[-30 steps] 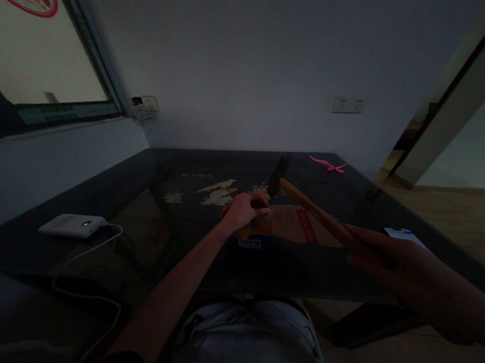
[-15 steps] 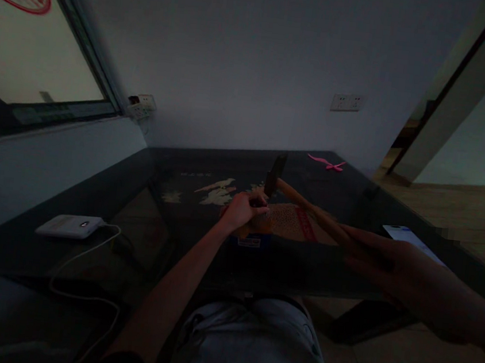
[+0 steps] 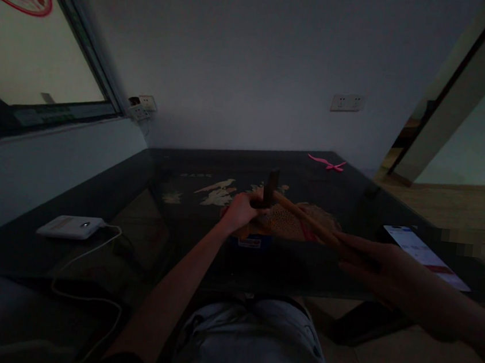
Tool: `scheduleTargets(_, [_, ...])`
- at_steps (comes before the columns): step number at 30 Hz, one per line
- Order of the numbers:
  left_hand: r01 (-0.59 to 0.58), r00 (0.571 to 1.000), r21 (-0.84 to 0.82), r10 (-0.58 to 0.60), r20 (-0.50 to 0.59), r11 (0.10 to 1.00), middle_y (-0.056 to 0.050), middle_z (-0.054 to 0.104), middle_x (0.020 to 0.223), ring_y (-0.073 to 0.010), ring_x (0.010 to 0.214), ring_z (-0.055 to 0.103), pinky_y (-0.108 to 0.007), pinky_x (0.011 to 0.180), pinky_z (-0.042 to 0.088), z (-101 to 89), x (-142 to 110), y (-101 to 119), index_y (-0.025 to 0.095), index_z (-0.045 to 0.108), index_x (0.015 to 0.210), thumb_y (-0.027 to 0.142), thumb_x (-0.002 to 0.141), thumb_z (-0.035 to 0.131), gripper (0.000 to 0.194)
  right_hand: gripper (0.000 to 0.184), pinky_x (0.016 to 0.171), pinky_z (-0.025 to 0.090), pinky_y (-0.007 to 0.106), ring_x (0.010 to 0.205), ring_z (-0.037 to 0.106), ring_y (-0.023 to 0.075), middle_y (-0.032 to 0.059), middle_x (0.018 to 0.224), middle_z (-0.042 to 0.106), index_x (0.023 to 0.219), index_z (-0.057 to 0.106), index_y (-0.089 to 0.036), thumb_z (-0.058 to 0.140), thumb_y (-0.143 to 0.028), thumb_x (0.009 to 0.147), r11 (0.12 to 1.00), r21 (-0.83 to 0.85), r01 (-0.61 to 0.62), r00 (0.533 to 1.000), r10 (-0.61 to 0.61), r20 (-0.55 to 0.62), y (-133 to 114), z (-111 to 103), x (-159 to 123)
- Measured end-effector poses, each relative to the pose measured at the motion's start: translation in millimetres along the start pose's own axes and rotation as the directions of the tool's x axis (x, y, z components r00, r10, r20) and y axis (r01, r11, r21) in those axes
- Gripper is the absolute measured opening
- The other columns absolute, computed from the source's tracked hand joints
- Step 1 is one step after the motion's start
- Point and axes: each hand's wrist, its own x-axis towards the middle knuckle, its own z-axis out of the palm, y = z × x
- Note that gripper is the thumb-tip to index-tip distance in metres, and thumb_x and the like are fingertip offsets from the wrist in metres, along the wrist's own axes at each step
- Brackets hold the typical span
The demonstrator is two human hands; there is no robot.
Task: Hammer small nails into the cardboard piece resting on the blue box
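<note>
While right grip holds hammer, left grip sits near

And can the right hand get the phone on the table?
Probably yes, but not to pick it up yet. The phone lies on the table right by the right hand, with nothing on top of it. But that hand's fingers are holding the hammer.

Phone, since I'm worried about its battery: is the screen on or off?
On: the phone shows a bright white display with a red band.
</note>
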Motion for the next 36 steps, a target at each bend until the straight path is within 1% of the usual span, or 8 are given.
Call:
scheduleTargets(6, [0.005, 1.000, -0.003, -0.005, -0.010, 1.000, -0.003, 0.071, 0.077, -0.0158, 0.072, 0.064, -0.028, 0.071, 0.048, 0.9, -0.2, 1.0, 0.015, 0.068, 0.075, 0.021, 0.070, 0.069, 0.007, 0.040, 0.031, 0.022, 0.022, 0.037, 0.033, 0.0100, -0.0058, 0.046, 0.038, 0.112, 0.063, -0.018, 0.050, -0.041, 0.082, 0.998, -0.062, -0.007, 0.994, 0.000, -0.109, -4.5, -1.8, -3.2])
scheduleTargets(12, [0.019, 1.000, 0.022, -0.019, -0.007, 1.000, -0.004, 0.071, 0.079, -0.0162, 0.074, 0.064, -0.028, 0.072, 0.048, -0.8, -1.4, 4.3, 0.015, 0.069, 0.076, 0.020, 0.070, 0.069, 0.007, 0.045, 0.034, 0.028, 0.021, 0.042, 0.037, 0.0106, -0.0033, 0.055, 0.046, 0.121, 0.056, -0.017, 0.047, -0.040, 0.084, 0.999, -0.009, -0.037, 0.999, 0.037, -0.013, -3.2, 2.5, -1.3])
scheduleTargets(16, [0.019, 1.000, 0.034, -0.019, -0.005, 0.999, -0.003, 0.071, 0.077, -0.0163, 0.073, 0.064, -0.028, 0.071, 0.047, -2.1, -2.7, 6.5, 0.015, 0.069, 0.075, 0.021, 0.071, 0.069, 0.007, 0.046, 0.032, 0.025, 0.022, 0.040, 0.036, 0.0107, -0.0027, 0.052, 0.045, 0.116, 0.061, -0.014, 0.047, -0.041, 0.082, 0.998, -0.030, -0.046, 0.997, 0.044, -0.070, -5.9, 1.1, -4.0])
scheduleTargets(19, [0.011, 1.000, 0.026, -0.010, -0.021, 1.000, -0.003, 0.070, 0.075, -0.0159, 0.072, 0.064, -0.027, 0.070, 0.047, -1.0, -2.0, 5.8, 0.014, 0.069, 0.074, 0.021, 0.070, 0.070, 0.007, 0.051, 0.032, 0.025, 0.022, 0.039, 0.037, 0.0113, -0.0030, 0.050, 0.045, 0.122, 0.058, -0.012, 0.048, -0.040, 0.081, 0.999, -0.032, -0.043, 0.993, 0.040, -0.108, -6.1, 2.4, -4.7])
scheduleTargets(24, [0.020, 0.999, -0.008, -0.021, -0.025, 1.000, -0.003, 0.070, 0.077, -0.0166, 0.073, 0.064, -0.027, 0.068, 0.047, 1.3, -0.4, 2.1, 0.015, 0.069, 0.075, 0.019, 0.069, 0.070, 0.008, 0.047, 0.034, 0.030, 0.020, 0.040, 0.041, 0.0099, -0.0034, 0.054, 0.050, 0.128, 0.054, -0.019, 0.048, -0.037, 0.085, 0.999, -0.034, 0.011, 0.999, -0.013, -0.042, -1.2, 8.9, -1.2])
scheduleTargets(30, [0.009, 0.999, -0.009, -0.009, -0.041, 1.000, -0.002, 0.070, 0.073, -0.0160, 0.072, 0.064, -0.026, 0.070, 0.047, 1.3, -1.1, 2.0, 0.015, 0.068, 0.071, 0.019, 0.069, 0.070, 0.005, 0.041, 0.034, 0.029, 0.019, 0.039, 0.038, 0.0092, -0.0045, 0.052, 0.048, 0.120, 0.059, -0.020, 0.051, -0.035, 0.083, 1.000, -0.004, 0.001, 0.996, -0.002, -0.093, 2.5, 10.0, -3.5])
scheduleTargets(34, [0.010, 1.000, -0.008, -0.010, -0.016, 1.000, -0.003, 0.070, 0.076, -0.0168, 0.073, 0.064, -0.027, 0.069, 0.047, 0.1, -1.3, 2.7, 0.015, 0.068, 0.076, 0.021, 0.069, 0.070, 0.009, 0.043, 0.034, 0.030, 0.020, 0.041, 0.037, 0.0094, -0.0042, 0.055, 0.048, 0.122, 0.056, -0.018, 0.049, -0.038, 0.085, 0.998, 0.053, -0.023, 1.000, 0.024, -0.015, 1.9, 9.3, -1.8])
scheduleTargets(36, [0.001, 1.000, -0.010, -0.001, -0.002, 1.000, -0.004, 0.070, 0.078, -0.0164, 0.074, 0.064, -0.027, 0.070, 0.047, -0.2, -1.5, 3.0, 0.014, 0.067, 0.076, 0.020, 0.070, 0.069, 0.008, 0.042, 0.035, 0.030, 0.020, 0.043, 0.038, 0.0098, -0.0035, 0.056, 0.049, 0.118, 0.058, -0.017, 0.049, -0.040, 0.084, 0.997, 0.055, -0.046, 0.999, 0.047, -0.011, -0.3, 7.1, -1.6])
